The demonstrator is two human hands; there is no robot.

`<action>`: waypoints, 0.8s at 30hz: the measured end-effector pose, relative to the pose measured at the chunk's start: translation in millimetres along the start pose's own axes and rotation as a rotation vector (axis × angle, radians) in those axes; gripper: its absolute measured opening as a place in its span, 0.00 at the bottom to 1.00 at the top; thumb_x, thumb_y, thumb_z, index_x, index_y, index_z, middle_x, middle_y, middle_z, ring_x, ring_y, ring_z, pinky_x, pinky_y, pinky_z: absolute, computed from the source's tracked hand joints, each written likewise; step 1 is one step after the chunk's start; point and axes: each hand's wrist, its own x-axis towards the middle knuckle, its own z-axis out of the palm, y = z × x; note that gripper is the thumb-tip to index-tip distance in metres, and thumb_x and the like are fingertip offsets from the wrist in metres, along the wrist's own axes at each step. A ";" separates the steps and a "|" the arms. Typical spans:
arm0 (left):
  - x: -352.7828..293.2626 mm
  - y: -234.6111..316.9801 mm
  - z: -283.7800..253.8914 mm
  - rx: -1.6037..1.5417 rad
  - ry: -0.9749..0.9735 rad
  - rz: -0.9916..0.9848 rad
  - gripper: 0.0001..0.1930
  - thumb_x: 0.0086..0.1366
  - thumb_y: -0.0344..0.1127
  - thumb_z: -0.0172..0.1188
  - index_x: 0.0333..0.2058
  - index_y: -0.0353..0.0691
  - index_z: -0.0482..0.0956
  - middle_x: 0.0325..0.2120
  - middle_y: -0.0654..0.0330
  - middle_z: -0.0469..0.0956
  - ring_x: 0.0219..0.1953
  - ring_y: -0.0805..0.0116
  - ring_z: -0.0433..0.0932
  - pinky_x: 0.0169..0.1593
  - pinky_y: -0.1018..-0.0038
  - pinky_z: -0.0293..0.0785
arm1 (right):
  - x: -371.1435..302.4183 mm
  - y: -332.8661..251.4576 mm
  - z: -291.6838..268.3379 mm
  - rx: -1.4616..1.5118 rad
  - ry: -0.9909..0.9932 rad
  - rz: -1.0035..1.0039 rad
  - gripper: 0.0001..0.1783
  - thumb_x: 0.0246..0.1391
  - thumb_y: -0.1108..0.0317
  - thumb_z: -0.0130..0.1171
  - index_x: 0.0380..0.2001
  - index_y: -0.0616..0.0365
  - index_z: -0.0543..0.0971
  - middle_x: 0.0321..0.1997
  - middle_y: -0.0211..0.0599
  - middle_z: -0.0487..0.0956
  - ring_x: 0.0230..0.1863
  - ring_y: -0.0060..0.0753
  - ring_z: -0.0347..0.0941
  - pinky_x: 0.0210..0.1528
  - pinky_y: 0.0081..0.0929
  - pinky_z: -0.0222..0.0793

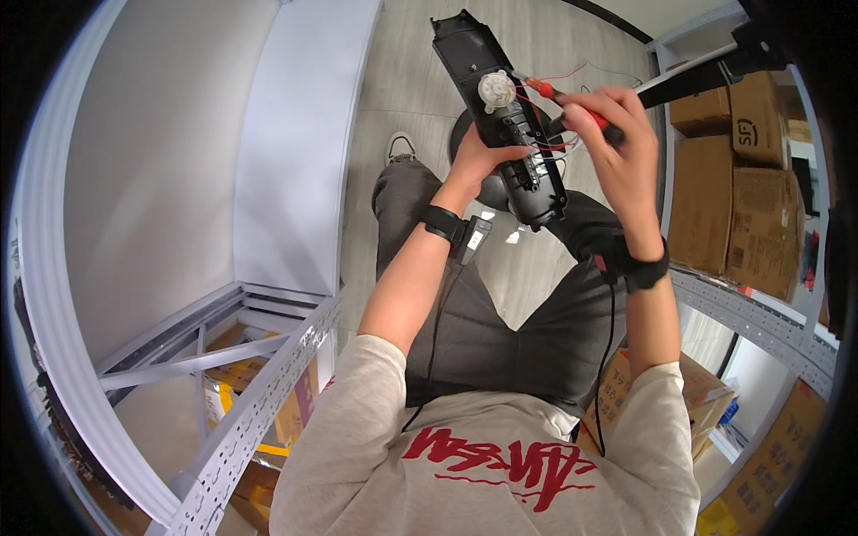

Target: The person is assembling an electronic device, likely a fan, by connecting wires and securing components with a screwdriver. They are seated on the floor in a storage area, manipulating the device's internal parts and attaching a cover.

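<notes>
A long black plastic housing [466, 55] is tilted in front of me, its open inner side facing up. My left hand [478, 163] is closed around its left edge, the thumb lying across the inside. A whitish round part [496, 90] sits within the housing, and thin red wires [561, 149] run out on the right. In my right hand [618, 147] is a red and black screwdriver [547, 90], pointing left. Its tip is close to the housing's edge beside the round part; whether they touch, I cannot tell.
Below the housing stands a dark round object [490, 192], partly hidden. Cardboard boxes [700, 205] fill the metal shelving on the right. A black-and-silver arm [693, 79] reaches in at the upper right. On the left are a white panel [299, 134] and a perforated metal frame [259, 415].
</notes>
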 end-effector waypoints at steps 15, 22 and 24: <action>-7.4 6.5 4.2 -0.155 -0.089 -0.130 0.30 0.51 0.26 0.72 0.53 0.42 0.71 0.43 0.65 0.80 0.43 0.71 0.81 0.38 0.72 0.81 | 32.7 30.6 62.4 -0.061 -0.052 0.063 0.15 0.56 0.55 0.66 0.37 0.56 0.86 0.36 0.38 0.78 0.34 0.36 0.76 0.38 0.29 0.71; -15.2 8.5 7.7 -0.123 -0.066 -0.106 0.31 0.51 0.26 0.72 0.54 0.42 0.71 0.44 0.65 0.79 0.43 0.71 0.81 0.37 0.73 0.81 | 29.9 41.8 62.6 -0.055 -0.031 0.068 0.16 0.57 0.54 0.66 0.38 0.56 0.86 0.37 0.39 0.78 0.36 0.38 0.76 0.40 0.29 0.72; -16.0 8.8 5.5 -0.132 -0.088 -0.118 0.31 0.51 0.27 0.72 0.54 0.43 0.70 0.43 0.66 0.79 0.42 0.71 0.81 0.37 0.74 0.80 | 28.1 40.9 64.7 -0.021 -0.048 0.085 0.16 0.57 0.54 0.66 0.38 0.55 0.86 0.37 0.39 0.78 0.36 0.38 0.77 0.40 0.29 0.72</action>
